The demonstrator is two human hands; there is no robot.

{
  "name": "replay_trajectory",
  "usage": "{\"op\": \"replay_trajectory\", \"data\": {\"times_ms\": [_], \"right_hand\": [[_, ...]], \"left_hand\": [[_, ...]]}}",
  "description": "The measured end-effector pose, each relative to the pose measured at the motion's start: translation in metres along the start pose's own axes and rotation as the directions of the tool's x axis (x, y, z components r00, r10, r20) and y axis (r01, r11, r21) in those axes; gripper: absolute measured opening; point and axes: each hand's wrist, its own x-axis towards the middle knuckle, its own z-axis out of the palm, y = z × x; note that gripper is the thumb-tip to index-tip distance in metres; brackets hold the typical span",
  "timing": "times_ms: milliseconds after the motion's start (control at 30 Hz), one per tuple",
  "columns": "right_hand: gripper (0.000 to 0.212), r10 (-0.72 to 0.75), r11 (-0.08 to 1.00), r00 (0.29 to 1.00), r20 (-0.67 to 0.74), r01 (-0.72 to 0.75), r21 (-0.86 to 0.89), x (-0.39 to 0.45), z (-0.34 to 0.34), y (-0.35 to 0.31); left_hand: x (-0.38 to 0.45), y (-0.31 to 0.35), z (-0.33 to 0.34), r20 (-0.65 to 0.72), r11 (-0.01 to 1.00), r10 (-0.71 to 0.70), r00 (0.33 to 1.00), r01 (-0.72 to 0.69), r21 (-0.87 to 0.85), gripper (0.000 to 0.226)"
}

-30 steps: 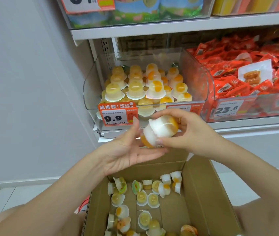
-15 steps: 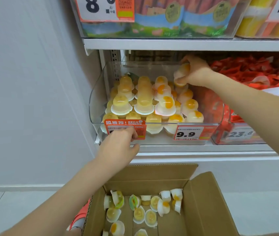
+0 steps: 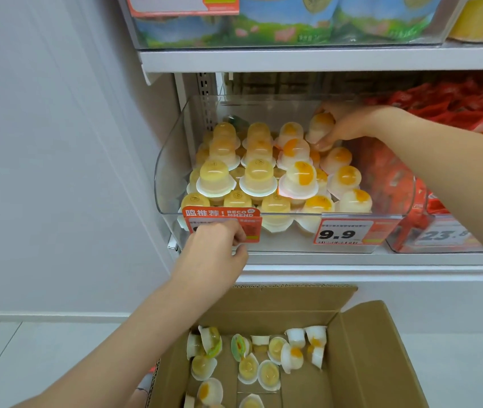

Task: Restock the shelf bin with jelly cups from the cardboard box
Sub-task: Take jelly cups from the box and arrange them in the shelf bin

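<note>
A plain white wall meets pale floor tiles; white metal shelving stands beside it.

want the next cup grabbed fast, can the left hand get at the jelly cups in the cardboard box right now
Probably yes. The left hand only holds the shelf bin's front, and the cardboard box just below it is open-topped, with nothing covering the loose jelly cups.

Two hands are seen, a left hand and a right hand. One clear shelf bin and one cardboard box are counted. Two orange price tags are clipped along the bin's front edge. About fifteen loose jelly cups are counted in the box; those stacked in the bin cannot be counted exactly.
</note>
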Motion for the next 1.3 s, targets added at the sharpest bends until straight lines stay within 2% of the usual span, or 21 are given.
{"op": "replay_trajectory", "data": {"times_ms": [167, 367, 600, 767, 833, 900, 1033, 1133, 1200, 1300], "right_hand": [[0.08, 0.013, 1.0, 0.998, 0.069, -0.012, -0.016, 0.001, -0.005, 0.008], [0.078, 0.068, 0.996, 0.994, 0.086, -0.062, -0.069, 0.003, -0.005, 0.01], [0.081, 0.088, 0.996, 0.993, 0.078, -0.086, -0.032, -0.002, 0.001, 0.009], [0.084, 0.093, 0.994, 0.994, 0.053, -0.096, 0.056, -0.013, 0.005, 0.009], [0.086, 0.098, 0.984, 0.995, -0.021, -0.094, 0.149, -0.025, 0.005, 0.007], [0.078, 0.072, 0.972, 0.98, -0.184, -0.028, 0.231, -0.05, 0.005, 0.004], [0.037, -0.098, 0.923, 0.87, -0.483, 0.261, 0.283, -0.138, 0.013, -0.011], [0.028, -0.193, 0.89, 0.798, -0.57, 0.388, 0.241, -0.211, 0.039, -0.016], [0.024, -0.256, 0.895, 0.828, -0.499, 0.398, 0.201, -0.248, 0.075, -0.01], [0.021, -0.305, 0.923, 0.941, -0.148, 0.33, 0.197, -0.285, 0.145, 0.004]], "left_hand": [[-0.001, -0.002, 0.001, 0.008, 1.0, 0.025, 1.0, -0.025, -0.005, 0.017], [-0.004, -0.005, 0.0, 0.03, 0.999, 0.047, 0.998, -0.047, 0.002, 0.02], [-0.004, -0.006, 0.0, 0.034, 0.999, 0.053, 0.998, -0.053, 0.011, 0.02], [-0.005, -0.009, -0.002, 0.066, 0.997, 0.071, 0.995, -0.072, 0.014, 0.02], [-0.005, -0.011, -0.002, 0.083, 0.995, 0.087, 0.993, -0.09, 0.034, 0.019], [-0.008, -0.013, -0.002, 0.112, 0.993, 0.091, 0.99, -0.098, 0.06, 0.021], [-0.018, -0.011, 0.004, 0.197, 0.982, 0.098, 0.975, -0.126, 0.14, 0.022], [-0.034, -0.012, 0.024, 0.279, 0.97, 0.124, 0.952, -0.176, 0.167, 0.019], [-0.049, -0.017, 0.044, 0.365, 0.97, 0.114, 0.924, -0.182, 0.158, 0.018], [-0.072, -0.031, 0.081, 0.583, 0.915, 0.064, 0.81, -0.28, 0.29, 0.02]]}}
